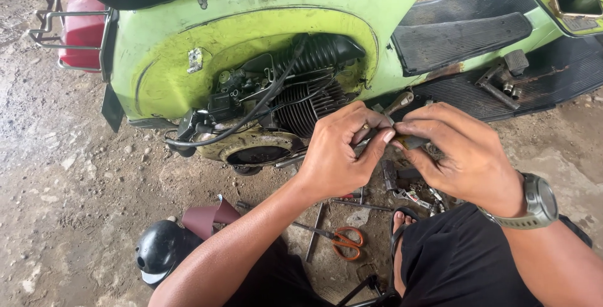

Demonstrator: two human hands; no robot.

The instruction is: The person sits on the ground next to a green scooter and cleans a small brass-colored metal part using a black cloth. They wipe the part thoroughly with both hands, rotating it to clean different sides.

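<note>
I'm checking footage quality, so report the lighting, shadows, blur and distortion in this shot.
Head view: soft, even daylight, no hard shadows, no glare on the green scooter. Both hands and the engine look sharp. The small part pinched between the fingers is too hidden to read. Wide-angle bending shows at the frame edges.

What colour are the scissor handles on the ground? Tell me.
Orange: the metal scissors with looped handles lie on the ground below the hands, seen in the head view.

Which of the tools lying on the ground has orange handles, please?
The scissors, lying below the left hand; the long tools beside them are plain bare metal.
</note>
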